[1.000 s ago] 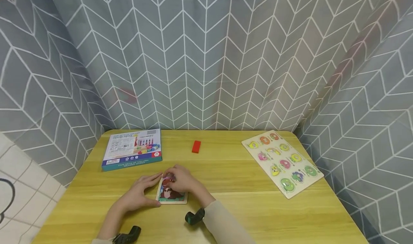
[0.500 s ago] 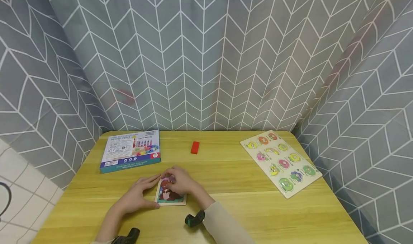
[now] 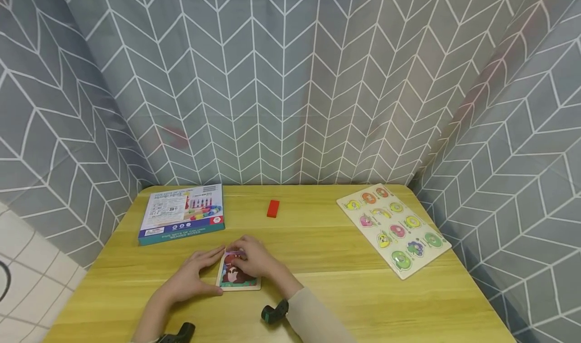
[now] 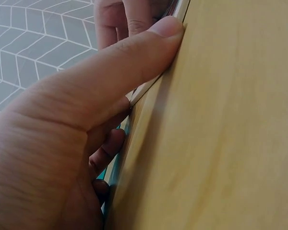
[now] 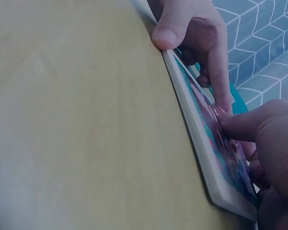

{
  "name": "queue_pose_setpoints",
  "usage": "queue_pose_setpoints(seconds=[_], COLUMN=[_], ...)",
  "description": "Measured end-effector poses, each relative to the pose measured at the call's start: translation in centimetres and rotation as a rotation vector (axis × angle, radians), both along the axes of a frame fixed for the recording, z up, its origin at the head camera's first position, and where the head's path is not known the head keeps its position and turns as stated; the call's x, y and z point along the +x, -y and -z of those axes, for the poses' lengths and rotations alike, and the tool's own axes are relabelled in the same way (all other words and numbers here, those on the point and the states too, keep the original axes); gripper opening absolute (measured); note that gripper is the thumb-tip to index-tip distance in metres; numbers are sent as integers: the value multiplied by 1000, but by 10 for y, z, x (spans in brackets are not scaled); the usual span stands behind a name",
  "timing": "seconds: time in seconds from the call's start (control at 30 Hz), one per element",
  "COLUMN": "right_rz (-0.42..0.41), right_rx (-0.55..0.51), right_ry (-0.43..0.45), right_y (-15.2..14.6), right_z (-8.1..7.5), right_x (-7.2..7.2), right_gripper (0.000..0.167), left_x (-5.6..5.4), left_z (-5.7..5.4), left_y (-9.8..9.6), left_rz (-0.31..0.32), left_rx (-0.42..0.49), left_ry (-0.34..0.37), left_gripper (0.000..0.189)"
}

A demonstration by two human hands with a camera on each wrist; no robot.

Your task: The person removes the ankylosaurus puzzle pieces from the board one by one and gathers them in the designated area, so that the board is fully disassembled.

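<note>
A small square wooden picture puzzle (image 3: 239,276) with a pale rim lies flat on the table, showing a brown figure above a green band. At its left side my left hand (image 3: 190,277) holds it, thumb at the near corner and forefinger at the far corner. From above, my right hand (image 3: 254,258) grips the puzzle's far part. In the right wrist view, the right thumb (image 5: 249,123) bends down onto the picture (image 5: 213,122), and the other right fingers are curled at the far edge. Those fingers hide part of the picture, so individual pieces cannot be told apart.
Behind the left hand lies a flat blue-and-white box (image 3: 181,214). A red block (image 3: 273,208) sits near the table's back edge. At the right is a pale board (image 3: 394,230) with several fruit pictures. Patterned curtains (image 3: 281,80) enclose the yellow wooden table (image 3: 327,302).
Both hands keep their places at the puzzle, with hardly any finger movement visible. The whole scene has shifted slightly left and down in the head view.
</note>
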State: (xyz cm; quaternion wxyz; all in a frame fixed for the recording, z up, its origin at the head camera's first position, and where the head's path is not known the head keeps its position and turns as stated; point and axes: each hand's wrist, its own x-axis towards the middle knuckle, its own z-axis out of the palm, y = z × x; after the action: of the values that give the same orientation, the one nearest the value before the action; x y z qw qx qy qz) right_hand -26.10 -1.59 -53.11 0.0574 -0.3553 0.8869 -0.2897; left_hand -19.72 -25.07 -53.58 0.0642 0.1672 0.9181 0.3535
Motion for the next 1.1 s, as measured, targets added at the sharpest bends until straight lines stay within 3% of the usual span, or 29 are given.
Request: queue_pose_setpoints(seconds=[0.33, 0.87, 1.1], right_rz=[-56, -25, -27], right_rx=[-29, -64, -45], right_ry=[48, 90, 58], right_y=[-7, -7, -5], right_z=[-1, 4, 5], right_x=[-6, -6, -5], right_gripper=[33, 31, 30], left_x=[-2, 1, 2], left_z=[1, -1, -1], left_y=[0, -2, -2], left_rz=[-3, 0, -11], left_rx=[-4, 3, 3], left_ry=[-9, -2, 15], left_gripper=[104, 103, 103])
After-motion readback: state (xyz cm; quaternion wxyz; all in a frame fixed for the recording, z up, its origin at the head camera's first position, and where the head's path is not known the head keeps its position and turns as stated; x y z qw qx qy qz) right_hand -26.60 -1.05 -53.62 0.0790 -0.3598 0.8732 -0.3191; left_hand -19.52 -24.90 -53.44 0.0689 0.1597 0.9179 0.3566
